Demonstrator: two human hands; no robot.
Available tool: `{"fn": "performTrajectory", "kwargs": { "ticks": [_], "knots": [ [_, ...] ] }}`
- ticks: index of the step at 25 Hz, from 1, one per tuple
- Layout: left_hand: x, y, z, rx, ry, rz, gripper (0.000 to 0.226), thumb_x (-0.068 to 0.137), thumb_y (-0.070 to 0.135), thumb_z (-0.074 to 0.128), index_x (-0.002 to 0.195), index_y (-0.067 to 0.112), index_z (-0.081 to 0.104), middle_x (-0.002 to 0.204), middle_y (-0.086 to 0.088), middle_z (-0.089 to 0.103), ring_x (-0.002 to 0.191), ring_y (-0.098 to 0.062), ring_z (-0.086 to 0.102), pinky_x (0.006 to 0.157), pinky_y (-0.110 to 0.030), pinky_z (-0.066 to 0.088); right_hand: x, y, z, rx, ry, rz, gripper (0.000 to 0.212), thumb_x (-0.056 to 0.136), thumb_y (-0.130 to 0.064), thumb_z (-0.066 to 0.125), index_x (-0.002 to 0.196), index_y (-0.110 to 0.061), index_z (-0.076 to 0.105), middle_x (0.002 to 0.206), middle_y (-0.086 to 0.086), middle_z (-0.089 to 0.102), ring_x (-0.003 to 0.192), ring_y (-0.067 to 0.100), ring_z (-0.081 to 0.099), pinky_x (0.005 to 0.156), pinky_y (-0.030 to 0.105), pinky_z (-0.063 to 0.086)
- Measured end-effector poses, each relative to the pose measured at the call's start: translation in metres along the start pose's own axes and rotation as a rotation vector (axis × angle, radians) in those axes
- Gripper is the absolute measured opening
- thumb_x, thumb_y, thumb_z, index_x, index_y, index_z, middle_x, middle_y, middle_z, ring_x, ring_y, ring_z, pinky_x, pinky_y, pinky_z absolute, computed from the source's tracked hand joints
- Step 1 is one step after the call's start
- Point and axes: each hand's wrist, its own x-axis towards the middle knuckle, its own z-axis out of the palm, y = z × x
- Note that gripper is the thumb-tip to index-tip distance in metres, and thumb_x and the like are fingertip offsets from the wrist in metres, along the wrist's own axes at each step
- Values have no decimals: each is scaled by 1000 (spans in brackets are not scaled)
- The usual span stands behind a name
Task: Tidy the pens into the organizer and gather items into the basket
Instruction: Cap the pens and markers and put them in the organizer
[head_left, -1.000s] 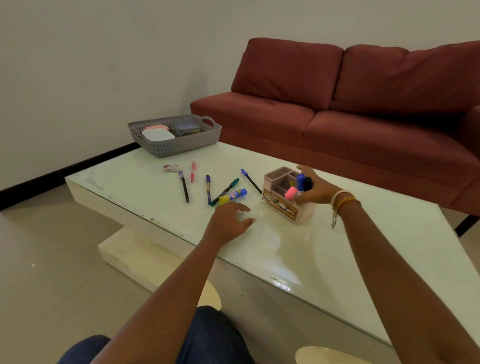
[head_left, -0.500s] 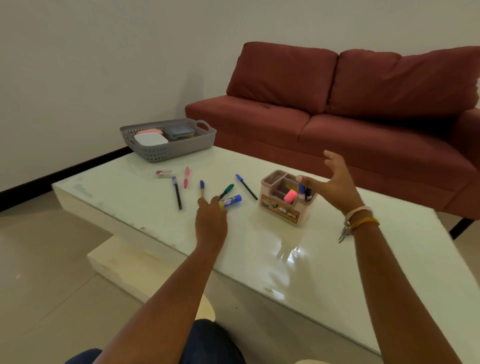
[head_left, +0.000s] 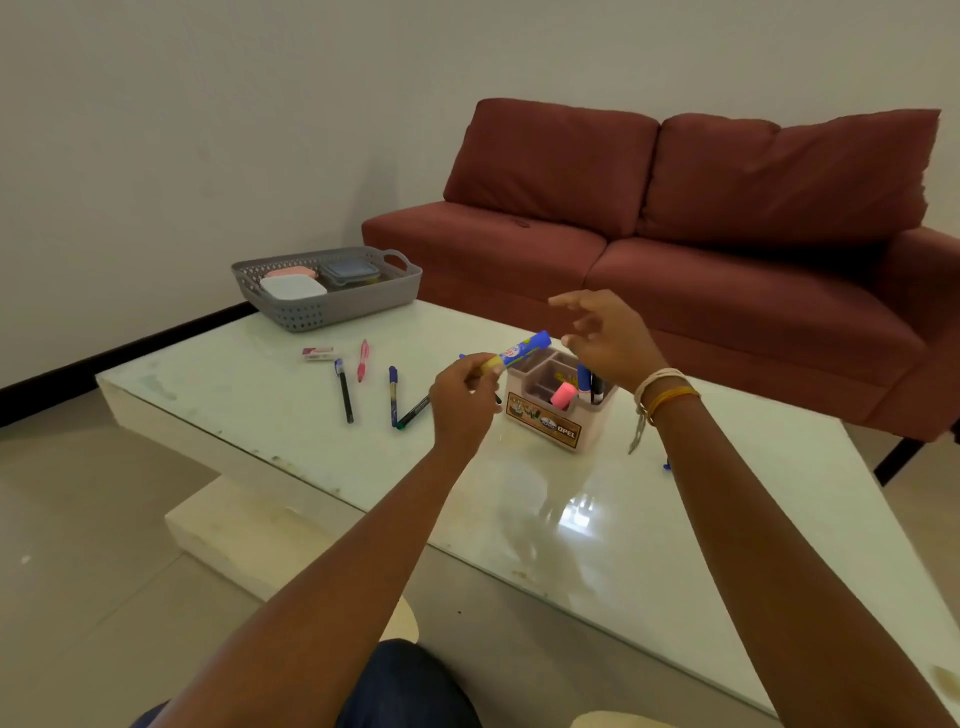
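Marker (head_left: 517, 352) pinched at its yellow end by the left hand (head_left: 461, 399) could slip short of the organizer (head_left: 550, 423) as the empty, loose-fingered right hand (head_left: 608, 338) hovers close.

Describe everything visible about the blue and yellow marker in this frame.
The blue and yellow marker is a thick, plastic-looking barrel: blue over most of its length, with a printed label and a yellow end. The left hand pinches that yellow end and holds the marker off the table, tilted, blue end pointing up and right toward the open right hand. It hangs over the organizer's far left corner, not yet inside.
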Motion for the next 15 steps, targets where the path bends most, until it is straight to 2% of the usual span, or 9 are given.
{"fn": "performTrajectory", "kwargs": {
  "ticks": [2,4,6,8,11,13,15],
  "knots": [
    [5,8,10,13,-48,3,24,90,19,62,111,7,68,95,-12,72,83,-22,69,67,-39,61,8,-5,1,-135,-226,-70,52,77,3,65,124,-19,63,125,2,55,113,17,53,93,20,43],
    [7,15,15,9,-61,43,25,89,17,64,110,6,69,98,-12,73,86,-23,69,70,-41,61,11,-9,3,-251,-315,-92,43,80,-3,67,120,-18,66,121,5,62,107,19,57,93,27,48],
    [11,20,19,-20,-66,46,25,88,15,64,111,6,68,99,-13,73,87,-25,70,72,-43,61,16,-8,1,-270,-314,-81,34,81,-5,66,114,-16,70,114,6,69,95,18,62,85,27,52],
    [13,22,22,-42,-89,-5,30,90,14,62,119,8,64,105,-12,71,93,-24,69,76,-43,60,23,0,-6,-259,-302,-45,30,81,-7,68,111,-12,71,112,10,69,92,19,63,82,25,51],
    [4,13,26,36,-145,-67,44,92,15,59,135,12,49,115,-10,68,100,-21,66,83,-30,56,33,12,-13,-159,-226,93,25,84,-15,70,108,-7,66,101,11,67,92,26,66,87,36,53],
    [-6,-1,28,168,-208,-53,49,91,19,62,136,13,46,124,-8,63,110,-17,61,89,-20,47,38,18,-10,-6,-194,189,16,86,-16,67,100,-10,60,85,5,66,87,27,67,90,45,53],
    [-15,-16,27,260,-278,-34,57,86,23,68,137,17,44,135,-3,54,121,-11,50,104,-22,36,43,26,-5,30,-184,232,15,82,-15,71,88,-15,58,83,6,67,86,28,67,92,48,53]
  ]
}}
